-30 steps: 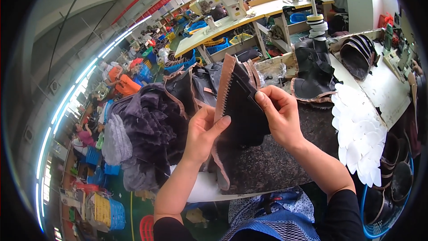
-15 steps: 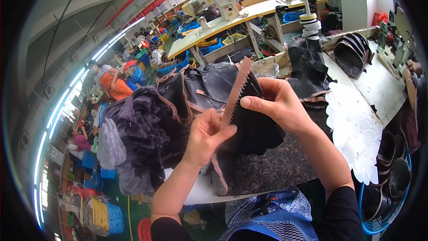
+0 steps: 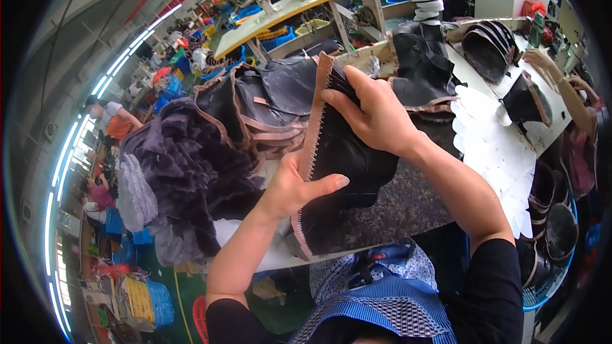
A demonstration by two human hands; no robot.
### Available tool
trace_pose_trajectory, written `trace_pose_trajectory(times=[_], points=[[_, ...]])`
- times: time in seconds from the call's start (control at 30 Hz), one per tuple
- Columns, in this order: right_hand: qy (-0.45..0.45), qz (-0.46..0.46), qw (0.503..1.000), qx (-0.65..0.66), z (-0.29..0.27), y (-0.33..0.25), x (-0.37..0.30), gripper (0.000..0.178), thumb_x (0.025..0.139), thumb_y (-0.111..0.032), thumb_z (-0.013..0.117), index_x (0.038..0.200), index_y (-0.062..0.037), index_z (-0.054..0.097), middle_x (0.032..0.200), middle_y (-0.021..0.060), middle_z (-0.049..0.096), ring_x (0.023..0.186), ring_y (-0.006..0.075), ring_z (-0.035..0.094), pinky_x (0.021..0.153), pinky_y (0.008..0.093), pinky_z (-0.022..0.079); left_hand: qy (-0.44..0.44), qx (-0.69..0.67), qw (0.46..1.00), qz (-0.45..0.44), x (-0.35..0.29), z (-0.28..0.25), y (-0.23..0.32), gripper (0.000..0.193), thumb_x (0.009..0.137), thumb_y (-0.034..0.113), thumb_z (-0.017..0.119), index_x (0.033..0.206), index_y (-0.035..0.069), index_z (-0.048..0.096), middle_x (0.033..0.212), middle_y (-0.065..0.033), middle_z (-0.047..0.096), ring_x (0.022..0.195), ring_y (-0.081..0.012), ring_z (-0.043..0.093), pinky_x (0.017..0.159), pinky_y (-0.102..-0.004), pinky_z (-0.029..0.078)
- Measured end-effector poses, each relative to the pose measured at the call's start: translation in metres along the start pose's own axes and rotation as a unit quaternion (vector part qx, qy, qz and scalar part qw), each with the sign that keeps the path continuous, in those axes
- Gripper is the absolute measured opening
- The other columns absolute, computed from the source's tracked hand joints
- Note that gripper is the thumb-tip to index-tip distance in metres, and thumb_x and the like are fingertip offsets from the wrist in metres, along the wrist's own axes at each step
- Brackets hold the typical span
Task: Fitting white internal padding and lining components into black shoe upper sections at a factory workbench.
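A black boot upper [image 3: 373, 169] is held up over the mottled dark board [image 3: 414, 200], in front of the person, its tan toothed edging [image 3: 313, 130] running down its left side from a raised top corner to a low end near the board's front edge. The right hand [image 3: 376, 111] pinches the upper end, thumb in front, fingers wrapped over the far side. The left hand [image 3: 287, 185] pinches lower down at the edging, thumb laid across the black face (its fingertips are hidden behind).

Right of the upper, a stretch of board shows as far as the white scalloped cutouts [image 3: 491, 146], which overhang toward a blue basket [image 3: 545, 296]. On the left, room is tighter: a purple-grey plush pile [image 3: 185, 159] sits near the left hand. More black uppers [image 3: 280, 86] lie just beyond, and a black boot [image 3: 417, 67] stands farther right.
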State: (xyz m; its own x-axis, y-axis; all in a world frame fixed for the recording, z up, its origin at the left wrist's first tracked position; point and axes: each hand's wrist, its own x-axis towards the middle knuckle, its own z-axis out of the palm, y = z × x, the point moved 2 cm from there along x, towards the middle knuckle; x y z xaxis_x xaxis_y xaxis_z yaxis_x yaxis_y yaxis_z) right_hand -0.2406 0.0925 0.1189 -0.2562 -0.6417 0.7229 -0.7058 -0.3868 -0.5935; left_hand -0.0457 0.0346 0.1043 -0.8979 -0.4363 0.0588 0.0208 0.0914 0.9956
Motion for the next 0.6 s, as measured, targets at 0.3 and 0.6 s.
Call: trace_pose_trajectory(times=[0.3, 0.6], points=[[-0.18, 0.262, 0.747, 0.584, -0.019, 0.043, -0.013, 0.044, 0.1, -0.044, 0.066, 0.118, -0.0042, 0.068, 0.108, 0.002, 0.073, 0.098, 0.0091, 0.067, 0.09, 0.0275, 0.052, 0.078, -0.044, 0.996, 0.017, 0.0, -0.009, 0.006, 0.024, 0.089, 0.01, 0.079, 0.111, 0.003, 0.073, 0.103, -0.0005, 0.073, 0.093, -0.0074, 0.066, 0.086, -0.0251, 0.053], [0.117, 0.154, 0.932, 0.307, 0.024, -0.009, -0.048, 0.034, 0.102, -0.02, 0.068, 0.077, -0.0009, 0.058, 0.07, -0.0094, 0.046, 0.067, 0.0017, 0.038, 0.055, 0.025, 0.031, 0.08, -0.075, 0.991, 0.073, -0.008, -0.007, -0.005, 0.032, 0.09, 0.011, 0.079, 0.119, 0.003, 0.071, 0.111, -0.002, 0.072, 0.1, -0.0099, 0.066, 0.091, -0.0272, 0.053]])
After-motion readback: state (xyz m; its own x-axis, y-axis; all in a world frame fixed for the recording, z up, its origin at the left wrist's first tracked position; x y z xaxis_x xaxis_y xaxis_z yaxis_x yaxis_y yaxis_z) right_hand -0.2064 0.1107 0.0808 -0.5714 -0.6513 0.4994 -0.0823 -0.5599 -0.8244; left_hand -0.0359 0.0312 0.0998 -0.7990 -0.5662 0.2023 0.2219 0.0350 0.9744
